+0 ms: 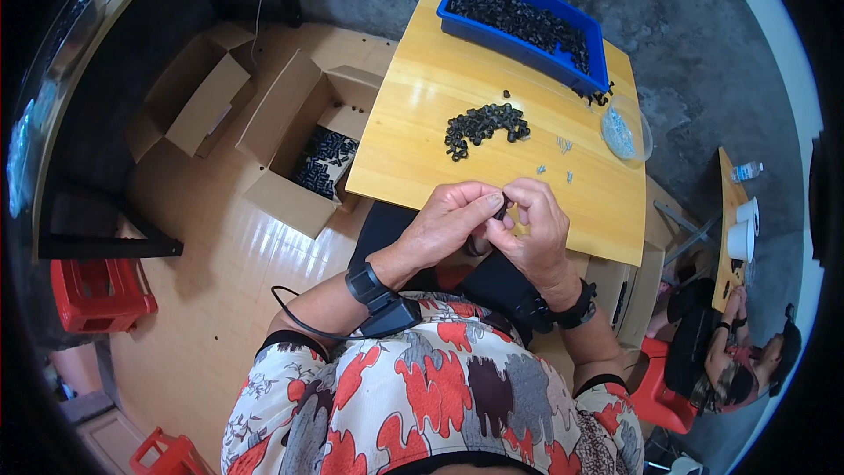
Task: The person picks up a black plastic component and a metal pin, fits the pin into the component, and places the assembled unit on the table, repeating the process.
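Note:
Close to my body, at the near edge of the yellow table (pixel 404 132), my hands meet. My left hand (pixel 450 218) pinches a small black part (pixel 502 207) between thumb and fingers. Closed around the same part is my right hand (pixel 538 233), so its exact kind is mostly hidden. Beyond them lies a loose pile of small black knob-like parts (pixel 483 126). A few small silver screws or pins (pixel 564 145) are scattered to the right of the pile.
A blue tray (pixel 527 48) full of black parts stands at the table's far side. Near its right corner is a clear tub (pixel 646 136) of silver pieces. An open cardboard box (pixel 283 202) with black parts sits left on the floor. Another person (pixel 734 361) sits at right.

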Demonstrator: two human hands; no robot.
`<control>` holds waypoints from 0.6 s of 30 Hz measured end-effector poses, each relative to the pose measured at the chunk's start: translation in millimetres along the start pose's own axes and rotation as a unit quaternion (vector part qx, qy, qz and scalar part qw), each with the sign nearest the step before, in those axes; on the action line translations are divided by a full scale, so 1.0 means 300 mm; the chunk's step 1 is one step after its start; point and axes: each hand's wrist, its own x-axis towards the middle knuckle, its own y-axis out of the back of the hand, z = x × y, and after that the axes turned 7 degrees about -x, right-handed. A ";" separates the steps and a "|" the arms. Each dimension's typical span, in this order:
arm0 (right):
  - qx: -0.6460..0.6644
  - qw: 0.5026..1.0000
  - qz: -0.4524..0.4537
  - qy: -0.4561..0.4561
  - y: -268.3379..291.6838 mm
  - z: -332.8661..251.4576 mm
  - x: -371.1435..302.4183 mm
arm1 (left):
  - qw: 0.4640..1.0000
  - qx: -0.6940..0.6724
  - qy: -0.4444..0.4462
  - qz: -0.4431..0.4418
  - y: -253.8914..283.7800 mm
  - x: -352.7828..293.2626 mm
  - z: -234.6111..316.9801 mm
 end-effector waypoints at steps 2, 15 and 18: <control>0.009 1.000 0.010 -0.002 -0.003 0.006 -0.005 | 0.999 -0.027 0.023 -0.011 0.011 -0.004 0.005; 0.015 0.999 0.029 -0.003 -0.002 0.018 -0.017 | 1.000 -0.014 0.024 -0.008 -0.017 -0.035 -0.005; 0.015 1.000 0.025 0.000 0.000 0.018 -0.018 | 1.000 -0.003 0.012 -0.001 -0.024 -0.034 -0.020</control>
